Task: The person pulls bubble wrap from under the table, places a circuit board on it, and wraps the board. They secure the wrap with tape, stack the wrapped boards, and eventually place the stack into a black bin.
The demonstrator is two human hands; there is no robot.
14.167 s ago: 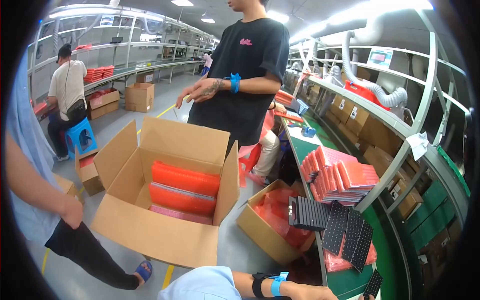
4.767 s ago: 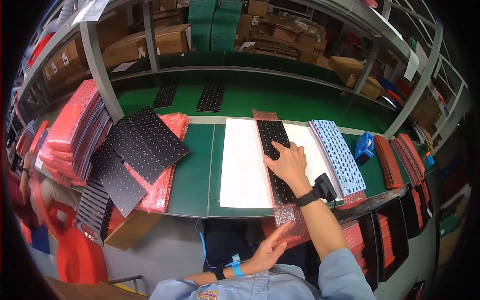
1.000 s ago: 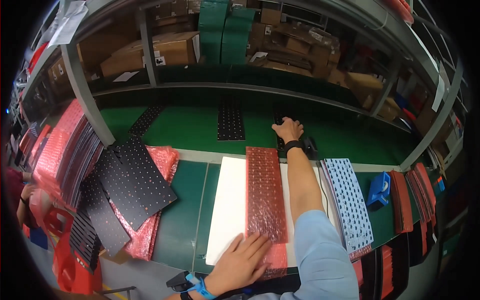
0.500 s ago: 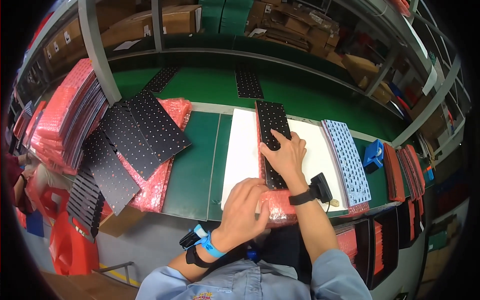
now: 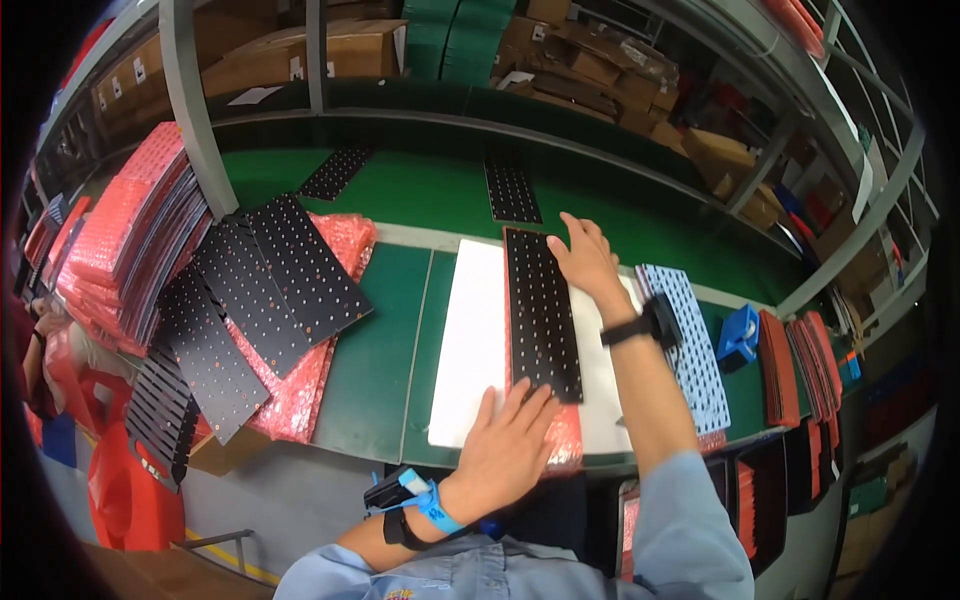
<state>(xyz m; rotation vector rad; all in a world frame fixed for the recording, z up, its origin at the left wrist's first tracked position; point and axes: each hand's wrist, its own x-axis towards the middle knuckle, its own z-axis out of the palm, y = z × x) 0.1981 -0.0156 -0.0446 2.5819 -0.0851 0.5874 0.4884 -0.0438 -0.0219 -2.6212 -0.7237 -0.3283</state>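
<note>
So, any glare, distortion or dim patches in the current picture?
Head view: fisheye bowing along the edges of the green bench, with black corners; the white sheet bright, nearly washed out; cartons behind in dim light; pale dots on the black board fairly clear.

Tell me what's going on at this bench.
A person is handling a black board that lies over pink bubble wrap on a white sheet. The left hand has its fingers over the board's near end; the right hand is at its far right corner, perhaps touching it. Two more boards lie beyond on the green surface.
</note>
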